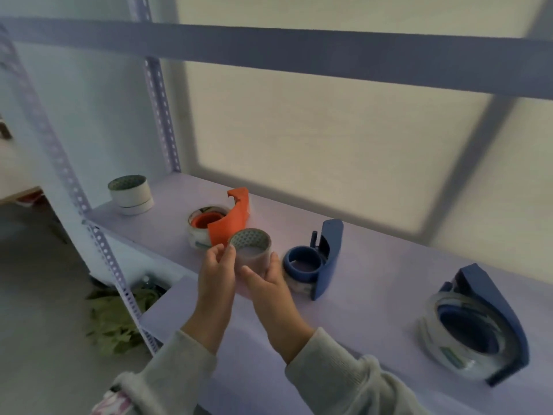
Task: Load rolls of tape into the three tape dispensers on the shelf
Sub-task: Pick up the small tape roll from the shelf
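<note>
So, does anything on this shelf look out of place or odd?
Nothing looks spilled or broken. All three dispensers, the orange one, the middle blue one and the right blue one, lie on their sides. The left hand and right hand hold a tape roll above the shelf.

Tape roll (pixel 250 250) between left hand (pixel 216 271) and right hand (pixel 267 287) above shelf (pixel 374 283).

A perforated metal upright (pixel 61 172) runs down the left of the frame, with a second one (pixel 160 109) behind it near the upper middle. A grey crossbeam (pixel 299 46) spans the top. Green leafy matter (pixel 116 319) lies on the floor (pixel 39 295) at lower left.
</note>
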A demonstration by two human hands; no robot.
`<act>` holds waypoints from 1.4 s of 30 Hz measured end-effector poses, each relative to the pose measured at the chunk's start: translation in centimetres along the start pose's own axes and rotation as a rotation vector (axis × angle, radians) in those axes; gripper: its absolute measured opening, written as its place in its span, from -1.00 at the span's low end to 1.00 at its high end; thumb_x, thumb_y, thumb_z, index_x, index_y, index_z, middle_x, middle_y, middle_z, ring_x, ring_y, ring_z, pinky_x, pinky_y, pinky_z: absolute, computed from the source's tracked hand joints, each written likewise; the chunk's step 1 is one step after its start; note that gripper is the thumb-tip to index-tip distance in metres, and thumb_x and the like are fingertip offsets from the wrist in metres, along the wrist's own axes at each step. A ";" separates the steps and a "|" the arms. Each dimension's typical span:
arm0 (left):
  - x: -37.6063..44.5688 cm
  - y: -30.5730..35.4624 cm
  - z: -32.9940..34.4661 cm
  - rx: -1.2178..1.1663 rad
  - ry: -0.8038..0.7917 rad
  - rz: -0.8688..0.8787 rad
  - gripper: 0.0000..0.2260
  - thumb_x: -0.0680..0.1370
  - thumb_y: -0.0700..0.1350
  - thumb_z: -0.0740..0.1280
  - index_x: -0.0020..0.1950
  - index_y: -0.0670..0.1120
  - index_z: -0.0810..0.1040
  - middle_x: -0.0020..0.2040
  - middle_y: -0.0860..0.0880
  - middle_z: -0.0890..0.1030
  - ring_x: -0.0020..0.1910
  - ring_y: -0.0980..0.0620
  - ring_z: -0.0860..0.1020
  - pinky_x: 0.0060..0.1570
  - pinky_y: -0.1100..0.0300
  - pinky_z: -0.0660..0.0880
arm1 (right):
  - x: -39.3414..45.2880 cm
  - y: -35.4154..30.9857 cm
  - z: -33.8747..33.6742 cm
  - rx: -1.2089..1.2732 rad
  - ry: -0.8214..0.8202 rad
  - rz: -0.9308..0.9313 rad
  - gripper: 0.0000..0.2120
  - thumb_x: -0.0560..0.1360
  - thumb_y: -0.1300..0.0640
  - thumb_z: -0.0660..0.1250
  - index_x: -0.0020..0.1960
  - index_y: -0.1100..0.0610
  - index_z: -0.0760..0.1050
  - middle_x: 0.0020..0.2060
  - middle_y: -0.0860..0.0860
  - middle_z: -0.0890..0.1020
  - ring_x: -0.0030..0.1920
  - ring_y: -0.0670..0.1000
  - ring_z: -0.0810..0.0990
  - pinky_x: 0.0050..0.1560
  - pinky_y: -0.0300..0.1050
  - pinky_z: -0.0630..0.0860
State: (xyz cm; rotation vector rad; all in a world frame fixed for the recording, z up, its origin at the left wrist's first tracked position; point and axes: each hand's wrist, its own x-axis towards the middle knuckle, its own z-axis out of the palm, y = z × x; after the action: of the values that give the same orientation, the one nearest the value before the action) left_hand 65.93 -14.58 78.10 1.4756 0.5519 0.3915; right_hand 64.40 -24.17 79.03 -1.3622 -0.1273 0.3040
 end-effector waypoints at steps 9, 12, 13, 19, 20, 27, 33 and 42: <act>-1.4 1.3 -2.6 -0.055 -0.177 0.337 -0.74 0.56 -0.07 0.27 0.25 0.11 0.50 0.24 0.07 0.54 0.21 0.14 0.52 0.09 0.23 0.48 | -2.2 -0.4 3.1 -0.015 0.147 -0.250 -0.29 0.40 0.12 0.34 0.50 -0.07 0.19 0.37 -0.22 0.43 0.39 -0.20 0.37 0.44 -0.08 0.31; -0.7 3.3 -3.6 -0.181 -0.268 0.433 -0.67 0.54 -0.05 0.26 0.31 0.07 0.46 0.28 0.08 0.53 0.29 0.11 0.48 0.19 0.16 0.44 | -1.9 -1.1 4.7 -0.002 0.157 -0.352 -0.28 0.44 0.17 0.30 0.52 -0.11 0.12 0.42 -0.31 0.34 0.41 -0.32 0.28 0.48 -0.12 0.23; -0.2 4.0 -4.1 -0.216 -0.302 0.466 -0.67 0.56 -0.07 0.25 0.33 0.03 0.45 0.29 0.07 0.54 0.29 0.11 0.48 0.19 0.18 0.45 | -1.5 -1.4 5.1 -0.007 0.160 -0.376 -0.29 0.45 0.17 0.29 0.53 -0.11 0.11 0.44 -0.31 0.31 0.42 -0.32 0.26 0.49 -0.11 0.21; 3.6 6.3 -6.1 -0.330 -0.412 0.479 -0.67 0.58 -0.09 0.12 0.31 0.07 0.47 0.29 0.09 0.56 0.33 0.11 0.45 0.26 0.14 0.37 | 1.9 -3.2 6.6 -0.038 0.084 -0.477 -0.46 0.59 0.28 0.22 0.49 -0.07 0.20 0.35 -0.34 0.42 0.37 -0.30 0.35 0.34 -0.35 0.33; 3.8 6.8 -6.5 -0.355 -0.428 0.477 -0.68 0.59 -0.09 0.09 0.29 0.07 0.47 0.26 0.12 0.58 0.30 0.15 0.47 0.21 0.22 0.40 | 2.5 -3.4 7.0 -0.052 0.076 -0.484 -0.48 0.60 0.27 0.21 0.48 -0.08 0.20 0.36 -0.29 0.42 0.37 -0.28 0.36 0.34 -0.34 0.34; 8.9 8.0 -11.9 -0.505 -0.302 0.354 -0.59 0.60 -0.03 0.13 0.44 -0.09 0.32 0.43 0.04 0.42 0.42 0.16 0.33 0.45 0.13 0.17 | 8.3 -4.0 13.2 -0.107 -0.052 -0.396 -0.42 0.52 0.25 0.21 0.50 -0.07 0.23 0.24 -0.33 0.48 0.21 -0.19 0.45 0.32 -0.17 0.38; 17.6 8.3 -19.1 -0.425 -0.271 0.340 -0.57 0.55 0.00 0.16 0.42 -0.02 0.37 0.36 0.10 0.48 0.35 0.18 0.40 0.36 0.19 0.27 | 15.5 -2.3 21.2 -0.100 -0.174 -0.231 -0.34 0.51 0.44 0.07 0.51 -0.03 0.21 0.46 -0.15 0.32 0.46 -0.18 0.24 0.44 -0.20 0.17; 27.0 6.0 -24.5 -0.182 -0.439 0.240 -0.44 0.48 -0.10 0.15 0.50 0.05 0.23 0.45 0.17 0.33 0.43 0.22 0.26 0.41 0.18 0.19 | 21.0 -0.1 28.5 -0.072 -0.067 -0.221 -0.38 0.48 0.53 0.02 0.21 -0.13 0.42 0.05 -0.36 0.58 0.02 -0.44 0.54 -0.05 -0.56 0.41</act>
State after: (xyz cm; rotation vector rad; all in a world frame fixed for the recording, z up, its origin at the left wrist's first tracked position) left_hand 74.48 21.26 80.93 1.3989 -0.0112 0.2830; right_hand 76.90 8.64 83.24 -1.3951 -0.3443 0.1605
